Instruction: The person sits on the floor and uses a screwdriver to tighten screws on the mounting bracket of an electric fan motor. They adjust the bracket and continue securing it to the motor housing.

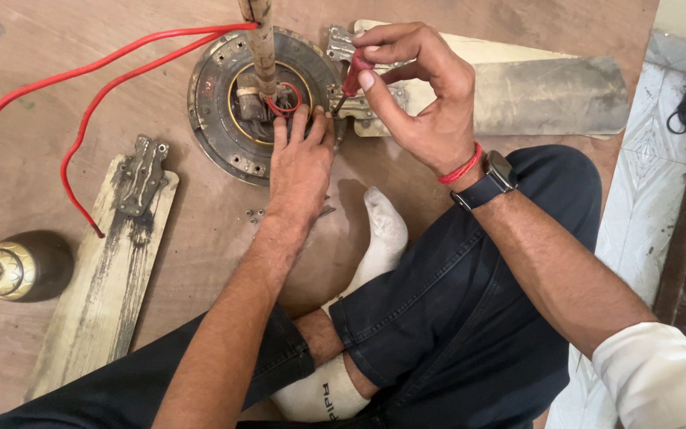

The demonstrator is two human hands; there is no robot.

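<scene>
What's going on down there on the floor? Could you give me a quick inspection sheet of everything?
Surface: brown floor, dusty.
Job's things: round fan motor; red-handled screwdriver at its rim; one blade still attached.
Clutter: loose blade, brass-coloured cap, small screws.
Hands: left hand pressing on the motor; right hand gripping the screwdriver.
Cables: red wires from the motor.
Surroundings: pale tiles at right.

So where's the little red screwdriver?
In the head view, top middle: the right hand holds the red screwdriver at the fan motor's right edge, beside the left hand.
</scene>
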